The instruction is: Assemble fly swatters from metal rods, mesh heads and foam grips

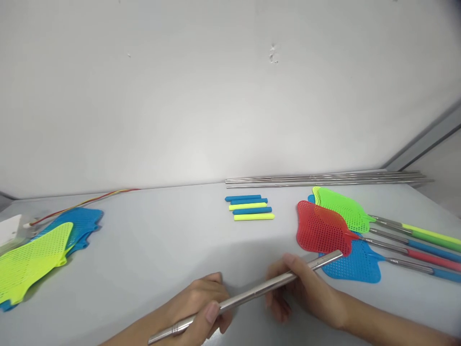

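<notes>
A silver telescopic metal rod (248, 295) slants across the front of the table, its right end higher in the picture. Near its lower end, my left hand (201, 307) is closed around it, thumb on top. My right hand (302, 288) grips the rod closer to the other end with thumb and fingers. That right end overlaps the red fly swatter (320, 226) in the picture; I cannot tell if they touch. Beside my right hand lie a blue swatter (355, 262) and a green swatter (342, 206), with metal shafts and coloured handles.
Several blue and yellow foam sleeves (250, 206) lie mid-table. Thin metal rods (309, 180) run along the wall. At left, yellow swatter heads (39, 259) overlap blue ones (84, 223), near a white box (12, 230) with red and yellow wires (86, 199).
</notes>
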Motion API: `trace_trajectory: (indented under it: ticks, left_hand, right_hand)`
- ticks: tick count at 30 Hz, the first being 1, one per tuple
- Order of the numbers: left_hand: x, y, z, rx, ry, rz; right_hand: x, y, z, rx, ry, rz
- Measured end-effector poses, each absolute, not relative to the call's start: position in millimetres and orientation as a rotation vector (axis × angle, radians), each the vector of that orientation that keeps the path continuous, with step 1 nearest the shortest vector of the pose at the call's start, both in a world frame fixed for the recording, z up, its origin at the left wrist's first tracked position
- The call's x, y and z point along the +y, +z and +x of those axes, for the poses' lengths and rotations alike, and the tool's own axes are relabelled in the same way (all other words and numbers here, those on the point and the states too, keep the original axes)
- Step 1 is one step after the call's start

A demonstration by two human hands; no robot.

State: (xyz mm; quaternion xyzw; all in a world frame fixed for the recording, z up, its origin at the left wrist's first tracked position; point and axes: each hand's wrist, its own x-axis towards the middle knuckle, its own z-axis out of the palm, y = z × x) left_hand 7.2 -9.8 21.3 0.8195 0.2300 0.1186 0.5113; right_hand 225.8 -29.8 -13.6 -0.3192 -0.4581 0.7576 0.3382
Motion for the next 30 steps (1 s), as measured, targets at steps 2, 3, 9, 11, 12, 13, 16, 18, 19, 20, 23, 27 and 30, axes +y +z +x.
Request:
trace_trajectory:
  ticks: [2, 3, 9, 11, 12, 13, 16, 18, 19, 20, 23, 27, 30]
  left_hand:
    - [-10.3, 22.7, 7.5, 0.561, 0.284, 1.970]
    - [-10.4, 23.3, 7.6, 0.557, 0.282, 1.971]
    - [-9.5, 23.7, 9.0, 0.562, 0.279, 1.972]
    - [-9.1, 23.2, 8.9, 0.559, 0.280, 1.968]
    - [-8.9, 23.0, 8.7, 0.555, 0.278, 1.968]
    - [-8.8, 22.8, 8.5, 0.550, 0.276, 1.968]
    - [-8.9, 23.0, 8.0, 0.545, 0.273, 1.974]
    - [-9.2, 23.3, 8.0, 0.552, 0.273, 1.976]
    - [-9.3, 23.4, 8.1, 0.554, 0.273, 1.977]
    - [-9.5, 23.5, 8.2, 0.557, 0.271, 1.978]
    - [-9.9, 23.3, 8.1, 0.558, 0.267, 1.983]
    - [-10.2, 22.8, 7.8, 0.552, 0.265, 1.988]
    - [-10.0, 23.1, 8.1, 0.548, 0.266, 1.991]
  right_hand:
    - [-30.0, -15.3, 226.3, -1.171, 1.981, -0.828]
    - [-30.1, -16.0, 226.4, -1.161, 1.985, -0.829]
    - [-30.3, -17.8, 226.5, -1.139, 1.989, -0.835]
    - [-30.1, -17.7, 226.5, -1.141, 1.988, -0.838]
    - [-30.0, -17.4, 226.5, -1.140, 1.986, -0.838]
    - [-29.9, -17.0, 226.6, -1.139, 1.986, -0.841]
    - [-29.8, -15.8, 227.1, -1.140, 1.986, -0.858]
    - [-30.1, -16.4, 227.6, -1.154, 1.983, -0.881]
    - [-30.4, -17.3, 228.0, -1.161, 1.978, -0.890]
    - [-30.6, -18.6, 228.3, -1.163, 1.973, -0.894]
    - [-31.4, -22.8, 229.1, -1.146, 1.960, -0.886]
    - [-31.5, -23.6, 229.8, -1.140, 1.961, -0.884]
    - [-31.0, -20.7, 229.5, -1.156, 1.969, -0.900]
